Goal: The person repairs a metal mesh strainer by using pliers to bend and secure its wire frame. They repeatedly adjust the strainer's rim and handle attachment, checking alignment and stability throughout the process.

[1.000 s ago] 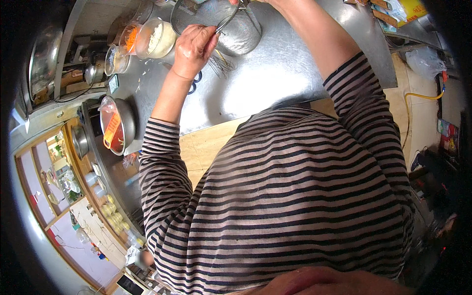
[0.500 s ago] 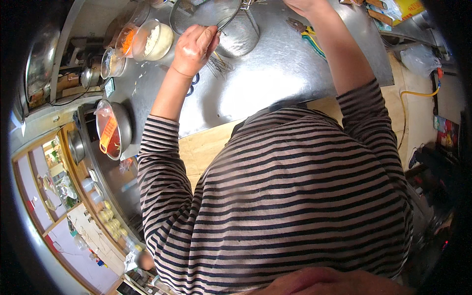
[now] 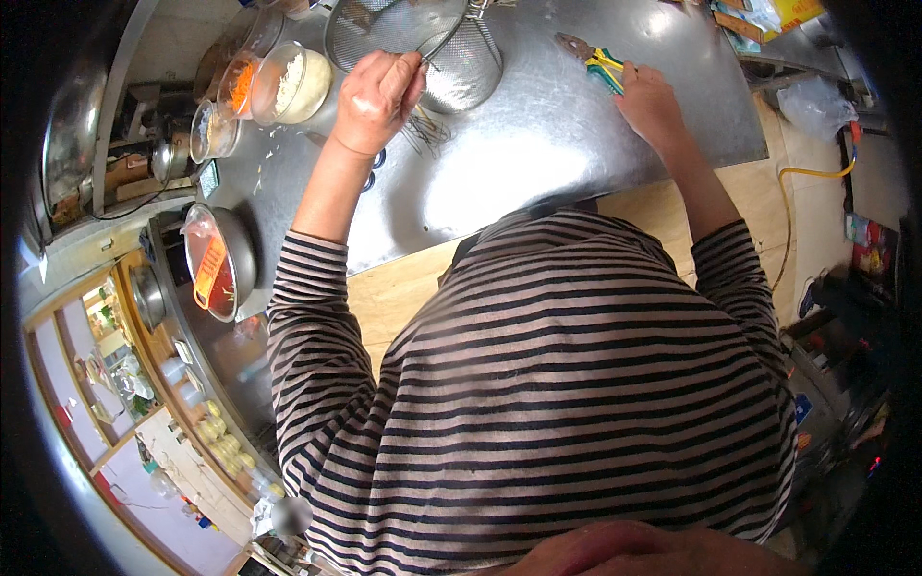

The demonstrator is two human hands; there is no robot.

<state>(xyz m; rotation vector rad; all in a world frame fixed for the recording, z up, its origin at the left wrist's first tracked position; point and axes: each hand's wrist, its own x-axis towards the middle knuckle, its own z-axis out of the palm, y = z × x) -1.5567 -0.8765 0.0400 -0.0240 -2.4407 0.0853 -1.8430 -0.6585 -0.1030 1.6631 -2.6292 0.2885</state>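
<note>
Closed around a thin wire handle, the left hand (image 3: 376, 96) holds a round mesh strainer (image 3: 423, 38) just above the steel counter (image 3: 538, 163); the right hand (image 3: 649, 101) lies on that counter with fingers loosely curled, its fingertips touching a green-and-yellow handled tool (image 3: 603, 65) — pliers or cutters, the view is too bent to say — gripping nothing; farther left stand tubs of shredded white (image 3: 293, 82) and orange (image 3: 240, 84) food.
</note>
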